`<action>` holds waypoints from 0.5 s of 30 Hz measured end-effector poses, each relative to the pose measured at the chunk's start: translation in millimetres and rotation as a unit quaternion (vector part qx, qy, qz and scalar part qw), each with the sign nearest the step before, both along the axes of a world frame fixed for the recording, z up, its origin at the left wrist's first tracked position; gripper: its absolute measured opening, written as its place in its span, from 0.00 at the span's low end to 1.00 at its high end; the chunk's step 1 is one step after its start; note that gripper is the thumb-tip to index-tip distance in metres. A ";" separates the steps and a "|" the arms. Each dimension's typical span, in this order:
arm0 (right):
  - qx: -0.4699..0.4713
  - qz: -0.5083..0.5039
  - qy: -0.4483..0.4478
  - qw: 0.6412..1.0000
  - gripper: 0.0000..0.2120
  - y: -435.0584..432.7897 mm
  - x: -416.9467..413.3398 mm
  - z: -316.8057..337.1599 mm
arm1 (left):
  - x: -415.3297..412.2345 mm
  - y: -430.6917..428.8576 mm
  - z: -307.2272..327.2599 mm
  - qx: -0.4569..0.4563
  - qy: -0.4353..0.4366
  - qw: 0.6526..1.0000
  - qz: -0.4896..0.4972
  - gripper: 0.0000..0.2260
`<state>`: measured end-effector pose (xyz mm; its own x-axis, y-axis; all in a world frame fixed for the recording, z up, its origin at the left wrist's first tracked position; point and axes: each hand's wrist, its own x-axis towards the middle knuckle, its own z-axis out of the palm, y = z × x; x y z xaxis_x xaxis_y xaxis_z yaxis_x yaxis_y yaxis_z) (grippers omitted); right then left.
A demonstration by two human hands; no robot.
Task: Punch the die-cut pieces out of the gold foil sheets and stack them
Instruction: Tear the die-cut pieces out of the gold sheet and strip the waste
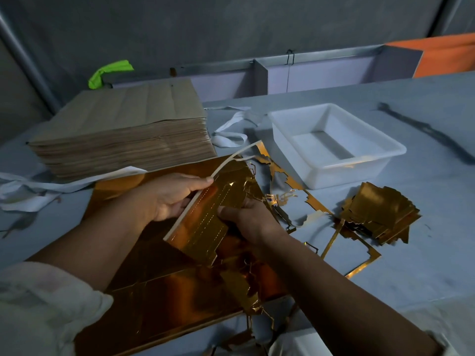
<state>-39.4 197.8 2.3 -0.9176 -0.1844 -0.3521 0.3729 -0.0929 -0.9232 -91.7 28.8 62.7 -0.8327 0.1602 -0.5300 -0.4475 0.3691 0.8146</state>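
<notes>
My left hand grips the left edge of a small bundle of gold foil die-cut sheets, thumb on top near its white border strip. My right hand pinches the right side of the same bundle, where torn gold scrap hangs. Both hands hold it above a large flat pile of gold foil sheets lying in front of me. A loose stack of punched-out gold pieces lies on the table to the right. Thin gold scrap frames trail between them.
A thick pile of brown paper-covered sheets stands at the back left. A white plastic tub sits at the back right. White paper strips lie between them and at the far left. A dark long object lies at far right.
</notes>
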 end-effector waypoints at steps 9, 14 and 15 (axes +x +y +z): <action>-0.011 -0.051 0.038 0.998 0.03 4.4 2.9 -9.7 | -6.7 30.7 -8.9 -0.044 0.113 0.988 0.097 0.10; -0.078 -0.105 0.006 0.991 0.04 10.2 2.7 -18.7 | -12.7 24.9 -12.2 0.011 0.092 0.978 0.187 0.10; -0.087 -0.123 0.001 0.989 0.04 12.6 1.9 -19.6 | -13.7 22.6 -13.3 0.014 0.086 0.977 0.195 0.10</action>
